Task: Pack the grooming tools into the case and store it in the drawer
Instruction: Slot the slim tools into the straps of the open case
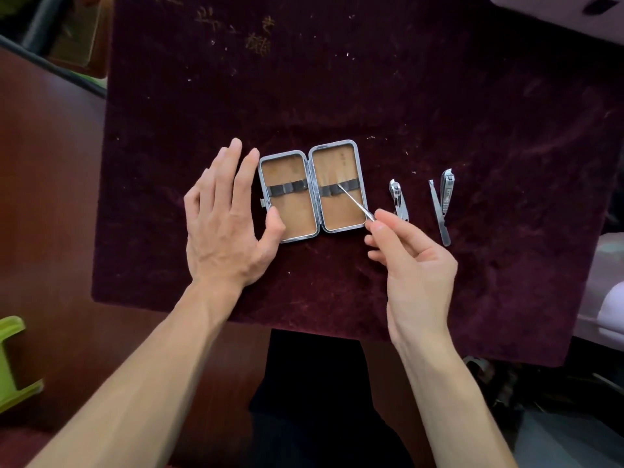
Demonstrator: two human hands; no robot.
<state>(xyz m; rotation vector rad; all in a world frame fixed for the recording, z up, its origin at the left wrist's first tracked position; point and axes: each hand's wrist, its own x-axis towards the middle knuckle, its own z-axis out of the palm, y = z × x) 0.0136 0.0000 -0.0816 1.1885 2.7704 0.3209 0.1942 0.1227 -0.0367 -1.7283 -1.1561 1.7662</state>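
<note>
From the head camera, the case [341, 216] lies open flat on a dark velvet cloth [337, 79], both elastic bands bare. The left hand [226, 217] has straight fingers beside the case and its thumb on the near left corner. The right hand [415, 261] pinches a thin pick [356, 202], whose tip reaches the right half's band; whether it is under the loop is unclear. A small clipper [398, 201], a file [439, 214] and a larger clipper [447, 194] wait to the right. Packing looks barely begun; no drawer shows.
</note>
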